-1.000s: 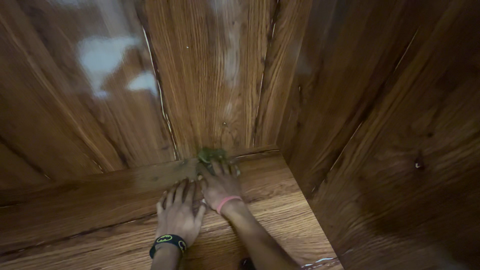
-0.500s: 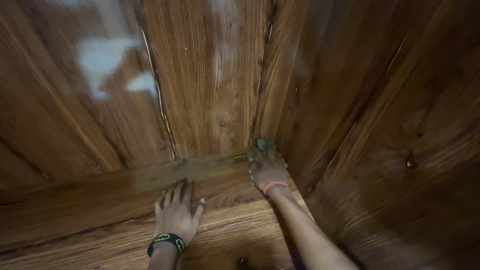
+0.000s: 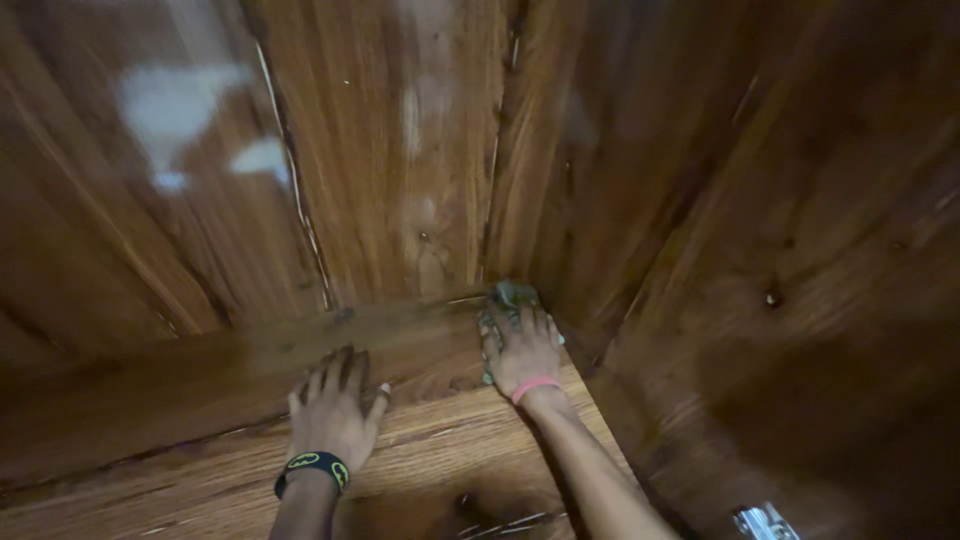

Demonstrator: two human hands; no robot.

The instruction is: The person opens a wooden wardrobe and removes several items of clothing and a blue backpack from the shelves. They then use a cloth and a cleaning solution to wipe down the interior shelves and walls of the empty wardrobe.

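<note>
My right hand (image 3: 522, 350), with a pink band at the wrist, lies flat on a greenish-grey cloth (image 3: 509, 296) and presses it against the wooden shelf (image 3: 200, 380), deep in the back right corner. Only the cloth's far edge and sides show around the fingers. My left hand (image 3: 335, 405) rests palm down on the shelf to the left, fingers spread, holding nothing. It wears a black wristband with a yellow mark and a ring.
Glossy wooden back panels (image 3: 400, 150) rise behind the shelf, with a seam (image 3: 300, 220) running down them. A dark wooden side wall (image 3: 800, 250) closes in on the right. A metal latch (image 3: 765, 520) shows at the lower right.
My right hand has slid the cloth from the middle of the shelf's back edge rightward into the corner. My left hand has stayed in place.
</note>
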